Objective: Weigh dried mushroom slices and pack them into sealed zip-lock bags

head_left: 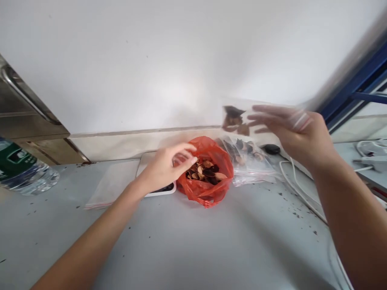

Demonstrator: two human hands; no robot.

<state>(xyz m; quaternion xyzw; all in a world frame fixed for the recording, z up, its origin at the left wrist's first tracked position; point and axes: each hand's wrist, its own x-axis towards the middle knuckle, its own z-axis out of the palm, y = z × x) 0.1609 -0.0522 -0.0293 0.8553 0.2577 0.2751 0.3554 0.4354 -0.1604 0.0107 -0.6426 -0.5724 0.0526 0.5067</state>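
My right hand (290,125) is raised at the right, gripping a clear zip bag (237,119) in the air above the table. Brown and dark dried pieces lie in the far end of that bag, and its image is blurred. My left hand (165,163) hovers at the left rim of a red plastic bag (222,189), thumb and fingers apart, with nothing visible between them. Dried brown slices (205,171) fill the bottom of the red bag. Partly hidden beneath my left hand is a white kitchen scale (148,161).
Filled clear zip bags (248,159) lie right of the red bag. A flat zip bag (111,181) rests at the left, near a large water bottle (24,169). White cables (298,185) and a black plug (271,149) lie at the right. Dark crumbs dot the grey table (181,249).
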